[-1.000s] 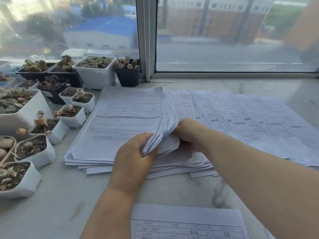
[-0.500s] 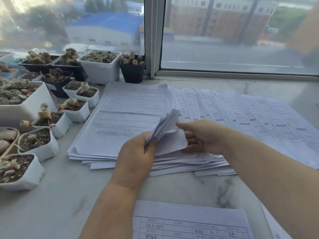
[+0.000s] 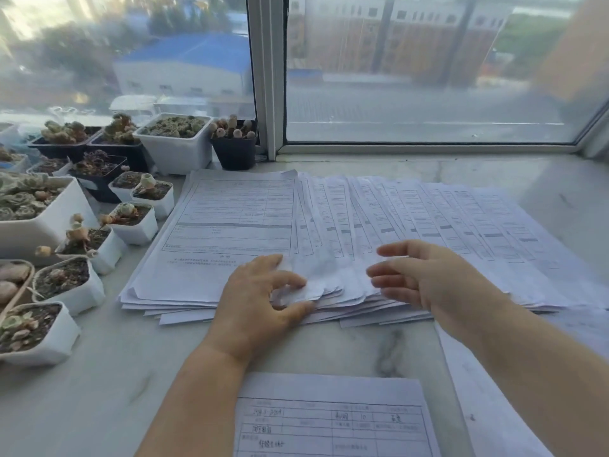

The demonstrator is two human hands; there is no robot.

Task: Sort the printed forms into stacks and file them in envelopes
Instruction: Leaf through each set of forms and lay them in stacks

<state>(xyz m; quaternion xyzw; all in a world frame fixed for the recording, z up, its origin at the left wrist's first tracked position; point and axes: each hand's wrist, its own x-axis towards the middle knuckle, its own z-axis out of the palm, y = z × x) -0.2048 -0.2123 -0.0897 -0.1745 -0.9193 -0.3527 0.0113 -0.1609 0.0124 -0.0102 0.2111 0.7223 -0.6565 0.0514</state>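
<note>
- The printed forms [image 3: 329,232] lie fanned across the desk [image 3: 99,397] at centre frame; the corner bundle lifted half a second ago now lies flat again.
- Left hand [image 3: 260,301]: fingers curled, pressing the near edges, gripping nothing.
- Right hand [image 3: 425,275]: open, hovering empty just right of the corners.
- Judgement: counting pass done; sorting continues, no envelopes in view.

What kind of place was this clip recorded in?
Probably a home or small office, at a pale marble windowsill used as a desk: a large window overlooks buildings from above, small potted succulents crowd one side, and white printed forms lie fanned out.
</note>
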